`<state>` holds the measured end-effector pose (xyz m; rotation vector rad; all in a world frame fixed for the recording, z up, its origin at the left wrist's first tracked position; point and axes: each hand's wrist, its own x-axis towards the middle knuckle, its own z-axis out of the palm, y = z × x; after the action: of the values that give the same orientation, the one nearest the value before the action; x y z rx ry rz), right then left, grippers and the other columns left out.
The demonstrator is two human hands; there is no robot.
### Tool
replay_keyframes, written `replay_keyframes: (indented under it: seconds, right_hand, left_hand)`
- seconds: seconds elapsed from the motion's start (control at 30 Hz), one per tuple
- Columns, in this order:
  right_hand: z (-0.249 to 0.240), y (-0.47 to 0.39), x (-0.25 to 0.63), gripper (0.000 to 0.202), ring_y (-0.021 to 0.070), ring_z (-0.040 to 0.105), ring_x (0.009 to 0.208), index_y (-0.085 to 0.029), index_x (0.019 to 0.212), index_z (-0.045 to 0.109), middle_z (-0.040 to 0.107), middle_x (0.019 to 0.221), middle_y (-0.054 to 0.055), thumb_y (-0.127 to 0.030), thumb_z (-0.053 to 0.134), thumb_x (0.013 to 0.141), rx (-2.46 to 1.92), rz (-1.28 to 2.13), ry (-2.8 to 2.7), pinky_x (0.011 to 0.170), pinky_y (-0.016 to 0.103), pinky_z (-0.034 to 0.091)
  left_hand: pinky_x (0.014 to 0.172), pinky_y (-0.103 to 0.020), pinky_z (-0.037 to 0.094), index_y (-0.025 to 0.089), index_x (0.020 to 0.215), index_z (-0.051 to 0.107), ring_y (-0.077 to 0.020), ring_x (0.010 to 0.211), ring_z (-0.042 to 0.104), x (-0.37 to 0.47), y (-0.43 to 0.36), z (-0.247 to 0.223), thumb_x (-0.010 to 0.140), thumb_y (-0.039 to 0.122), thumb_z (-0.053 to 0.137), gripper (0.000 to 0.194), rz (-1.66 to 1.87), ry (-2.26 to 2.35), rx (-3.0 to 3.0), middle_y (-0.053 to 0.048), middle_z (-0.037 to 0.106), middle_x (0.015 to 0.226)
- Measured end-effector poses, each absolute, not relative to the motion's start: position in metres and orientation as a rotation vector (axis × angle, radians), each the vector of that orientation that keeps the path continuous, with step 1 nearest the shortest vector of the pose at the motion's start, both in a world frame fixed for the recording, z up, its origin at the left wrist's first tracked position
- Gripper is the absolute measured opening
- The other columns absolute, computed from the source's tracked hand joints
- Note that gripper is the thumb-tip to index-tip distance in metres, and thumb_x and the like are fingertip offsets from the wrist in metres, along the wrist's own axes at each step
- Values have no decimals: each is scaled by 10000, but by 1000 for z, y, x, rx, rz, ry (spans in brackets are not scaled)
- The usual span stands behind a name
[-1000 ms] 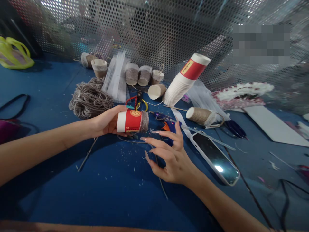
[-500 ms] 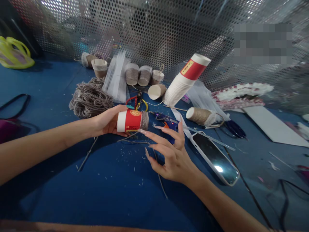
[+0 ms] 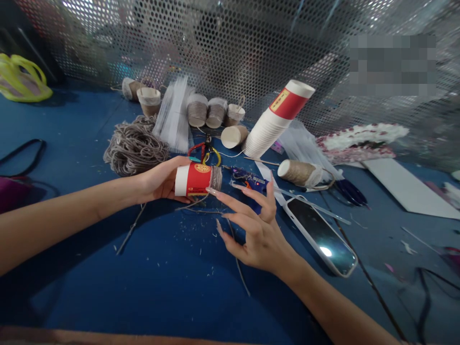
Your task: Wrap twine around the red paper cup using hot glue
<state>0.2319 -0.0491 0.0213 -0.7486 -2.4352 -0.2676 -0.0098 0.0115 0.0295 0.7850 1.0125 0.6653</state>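
Note:
My left hand (image 3: pixel 158 181) is wrapped round a red and white paper cup (image 3: pixel 199 179) lying on its side, mouth toward the palm. Grey yarn (image 3: pixel 216 179) is wound in a band round the cup's base end. My right hand (image 3: pixel 251 225) hovers just right of it, fingers spread and bent; its index fingertip is at the yarn band, touching or almost so. A loose grey cord (image 3: pixel 241 275) passes by the right fingers; whether they touch it I cannot tell. Behind that hand lies a blue glue gun (image 3: pixel 251 178) with a small red light, partly hidden.
Behind the cup are scissors (image 3: pixel 212 155), a grey yarn bundle (image 3: pixel 134 146) and several yarn-wrapped cups (image 3: pixel 197 110). A leaning stack of paper cups (image 3: pixel 275 122) stands before the perforated metal panel (image 3: pixel 230 48). A phone (image 3: pixel 319 235) lies to the right.
My right index fingertip has shifted very slightly up along the yarn band. Otherwise both hands and the cup look the same.

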Motion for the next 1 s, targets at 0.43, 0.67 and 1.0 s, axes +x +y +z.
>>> replay_keyframes:
  seconds: [0.43,0.67,1.0]
  right_hand:
    - [20,-48,232,253,266,449,1259,-258,996,440,673,1273,3,-185,622,836,-735,-283,-2438,1157,706,141]
    - [20,-48,232,241,261,433,1271,-255,983,436,670,1281,0,-168,604,834,-687,-282,-2419,1160,709,133]
    - [21,-48,233,218,247,451,1236,-264,957,468,693,1239,-15,-183,618,821,-728,-283,-2450,1178,673,119]
  left_hand:
    - [664,-304,607,161,910,665,-211,710,720,-9,11,32,847,468,528,342,664,1060,812,-98,760,829]
    - [637,-289,595,152,895,678,-195,614,696,-9,9,33,840,497,509,388,657,1061,797,-84,739,714]
    - [649,-313,602,157,870,683,-222,619,713,-10,10,34,853,508,472,410,628,1054,806,-105,742,716]
